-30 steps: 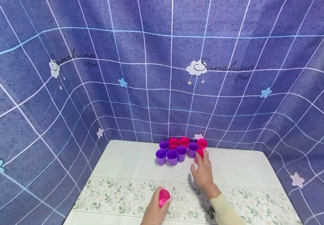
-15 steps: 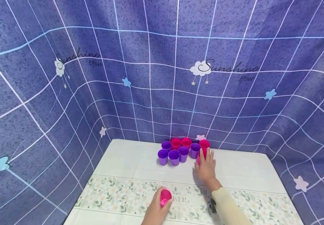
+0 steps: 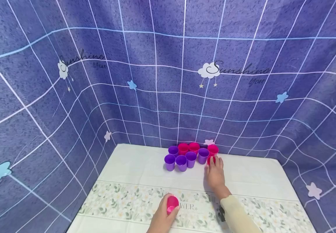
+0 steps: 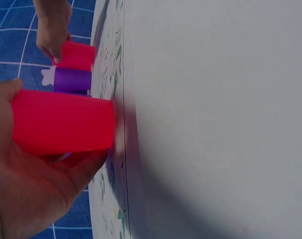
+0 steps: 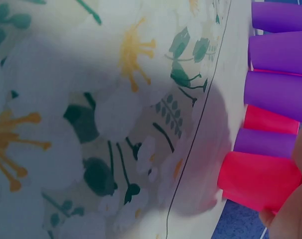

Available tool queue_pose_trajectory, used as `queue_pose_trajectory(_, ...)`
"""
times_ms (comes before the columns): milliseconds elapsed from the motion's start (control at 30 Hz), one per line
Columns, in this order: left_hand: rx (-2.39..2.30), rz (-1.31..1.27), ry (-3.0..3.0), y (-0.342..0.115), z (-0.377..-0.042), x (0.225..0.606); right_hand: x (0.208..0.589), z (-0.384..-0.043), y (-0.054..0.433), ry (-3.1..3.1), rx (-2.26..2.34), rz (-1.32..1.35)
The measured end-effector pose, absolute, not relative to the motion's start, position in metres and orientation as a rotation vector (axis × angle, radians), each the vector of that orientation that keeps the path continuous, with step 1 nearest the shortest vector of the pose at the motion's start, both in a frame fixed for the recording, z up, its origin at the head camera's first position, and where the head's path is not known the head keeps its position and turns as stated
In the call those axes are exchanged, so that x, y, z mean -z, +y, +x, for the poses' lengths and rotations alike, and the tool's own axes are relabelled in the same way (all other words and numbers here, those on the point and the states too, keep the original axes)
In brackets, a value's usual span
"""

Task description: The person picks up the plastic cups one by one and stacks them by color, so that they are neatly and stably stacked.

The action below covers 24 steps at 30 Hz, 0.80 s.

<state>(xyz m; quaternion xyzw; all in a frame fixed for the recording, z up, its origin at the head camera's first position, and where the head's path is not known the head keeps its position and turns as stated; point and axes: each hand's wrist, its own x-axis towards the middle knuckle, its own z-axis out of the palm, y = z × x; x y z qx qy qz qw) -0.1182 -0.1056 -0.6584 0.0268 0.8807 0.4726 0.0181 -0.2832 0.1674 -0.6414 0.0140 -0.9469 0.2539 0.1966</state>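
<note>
My left hand grips a pink cup, fingers and thumb round its side, near the front of the table. The cup stands upright with its mouth up, very close to the cloth. Farther off, my right hand holds another pink cup by its rim, at the right end of a group of cups. Its fingers hide much of that cup in the head view. Just left of it stands a purple cup, and behind it a pink cup.
Several purple cups stand mouth up to the left, with two pink cups behind them. A white cloth with a flowered band covers the table. A blue gridded curtain closes off the back and sides.
My right hand has moved slightly right and its fingers have closed onto the pink cup's rim. The left hand keeps its hold on its cup. The head view has shifted a little.
</note>
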Motion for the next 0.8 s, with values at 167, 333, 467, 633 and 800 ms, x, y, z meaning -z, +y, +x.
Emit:
queue_pose_trajectory(167,-1.472,0.077,2.722,-0.106,-0.119,0.658,0.635,-0.279,0.170,-2.609,-0.820,0.040)
queue_pose_trajectory(333,-1.468,0.074,2.727,-0.105,-0.117,0.657,0.629,-0.269,0.170,-2.582,-0.873,0.034)
queue_pose_trajectory(467,-1.471,0.078,2.715,-0.103,-0.118,0.656,0.627,-0.263,0.169,-2.550,-0.913,0.018)
queue_pose_trajectory(633,-1.477,0.083,2.717,-0.102,-0.120,0.656,0.620,-0.255,0.165,-2.565,-1.007,-0.015)
queue_pose_trajectory(800,-1.433,0.053,2.755,-0.104,-0.117,0.658,0.614,-0.242,0.158,-2.544,-1.111,0.020)
